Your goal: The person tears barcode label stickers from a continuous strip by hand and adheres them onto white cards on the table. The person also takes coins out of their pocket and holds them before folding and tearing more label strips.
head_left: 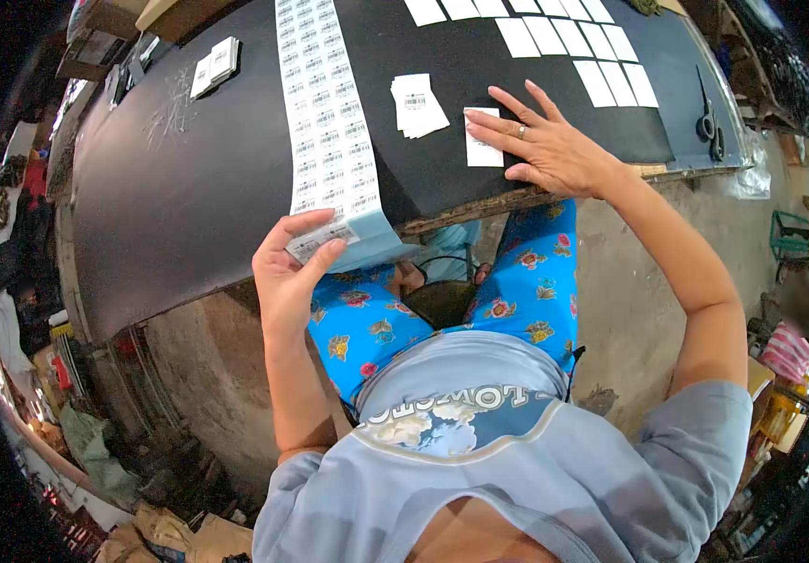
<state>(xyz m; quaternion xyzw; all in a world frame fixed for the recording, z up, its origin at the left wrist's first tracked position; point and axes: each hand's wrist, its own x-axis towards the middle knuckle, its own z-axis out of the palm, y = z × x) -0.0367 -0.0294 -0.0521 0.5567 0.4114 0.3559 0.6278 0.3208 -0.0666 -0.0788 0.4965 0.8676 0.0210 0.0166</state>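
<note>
My right hand [559, 155] is open, palm down with the fingers spread, its fingertips on a white card [482, 156] that lies near the front edge of the black tabletop [179, 188]. My left hand [282, 267] is closed on the near end of the label sheet [325, 113], pinching it between thumb and fingers just at the table's edge. Beside my thumb the sheet's pale blue backing [374, 239] shows where that end curls over, and the rest runs away from me along the tabletop, covered in small printed labels in columns. Between the sheet and the card under my right hand sits a loose pile [420, 108] of cards, slightly fanned, with a label on the top one. Beyond my right hand, white cards are laid out in slanting rows [578, 42], side by side. Farther right, near the tabletop's right side, lie scissors [706, 127] with dark handles, and a clear plastic bag [751, 169] is just past them. On the far left, well apart from my left hand, there is a small stack [217, 68] of cards, with thin scraps [174, 117] scattered near it.
</note>
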